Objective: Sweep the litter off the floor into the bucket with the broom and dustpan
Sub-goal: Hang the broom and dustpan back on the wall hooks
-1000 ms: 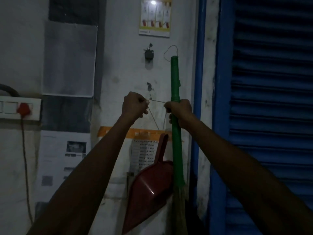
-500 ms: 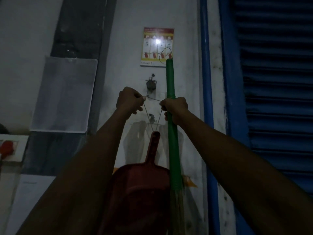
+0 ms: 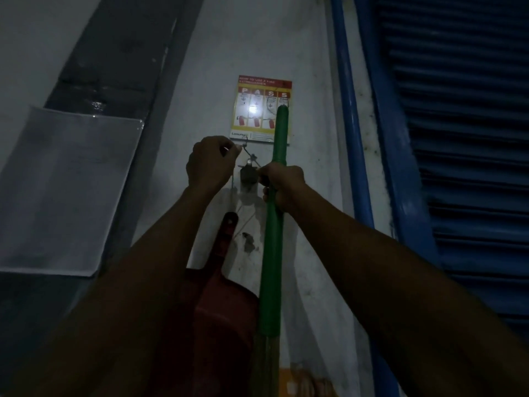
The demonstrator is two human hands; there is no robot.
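Note:
A broom with a green handle stands upright against the wall, and my right hand grips it partway up while also pinching one end of a thin string. My left hand pinches the other end of that string beside a small metal hook on the wall. A red dustpan hangs below on the string, its handle up, just left of the broom. Pale bristles show under the green handle. No bucket or litter is in view.
A fire extinguisher poster is stuck on the white wall above my hands. A blue pipe and a blue shutter fill the right. A clear plastic sheet holder hangs at left on a dark strip.
Both hands have lifted the string up the wall to the metal hook, and the dustpan and broom rose with them. The camera has tilted upward.

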